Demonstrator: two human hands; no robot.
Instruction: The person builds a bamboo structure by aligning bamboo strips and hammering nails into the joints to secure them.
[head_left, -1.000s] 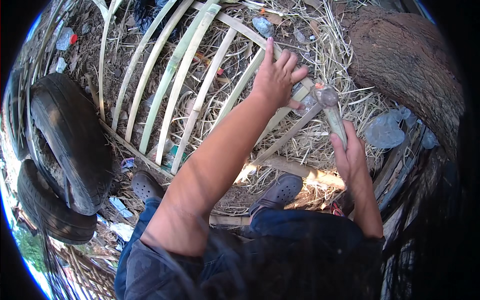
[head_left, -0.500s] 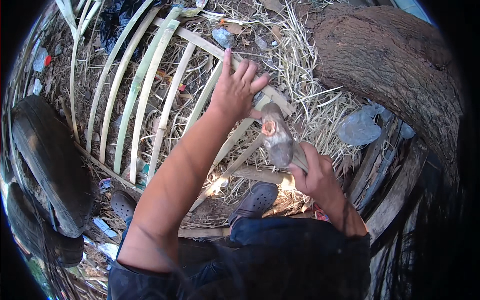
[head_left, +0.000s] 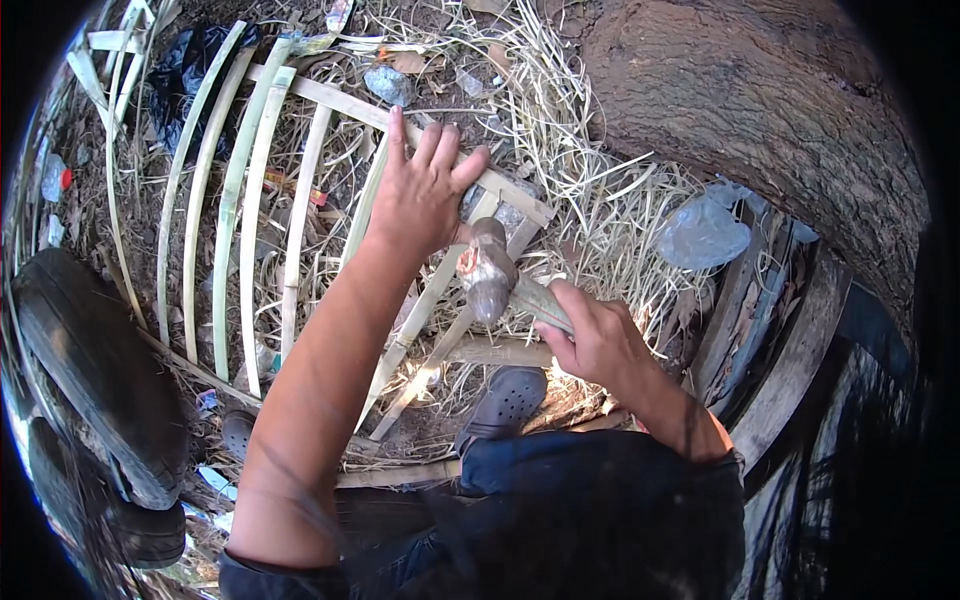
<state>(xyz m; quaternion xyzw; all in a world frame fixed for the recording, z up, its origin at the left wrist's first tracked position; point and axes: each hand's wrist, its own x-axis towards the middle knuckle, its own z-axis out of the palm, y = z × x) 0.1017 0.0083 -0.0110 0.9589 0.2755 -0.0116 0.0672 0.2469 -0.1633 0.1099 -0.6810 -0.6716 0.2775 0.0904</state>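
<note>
A frame of pale bamboo slats lies on the ground, its crosspiece (head_left: 345,103) running slantwise under my left hand (head_left: 415,190). The fingers of that hand spread over the crosspiece, with the thumb on the near side, beside a slat end. My right hand (head_left: 597,340) is closed around the light handle of a mallet (head_left: 489,297). Its grey, rounded head has a chipped, reddish patch and hangs just below my left thumb, over the slats near the crosspiece's right end. The head hides the spot beneath it, so I cannot tell if it touches the bamboo.
A thick tree trunk (head_left: 740,110) fills the upper right. Old tires (head_left: 95,365) stand at the left. Bamboo shavings (head_left: 625,235) litter the ground, with a clear plastic bag (head_left: 703,232) beside the trunk. Weathered boards (head_left: 800,365) lie at the right; my shoe (head_left: 507,397) is below.
The whole view has shifted, so the frame and both hands appear farther left. Relative to the frame, the mallet head has moved a little left, closer to my left thumb.
</note>
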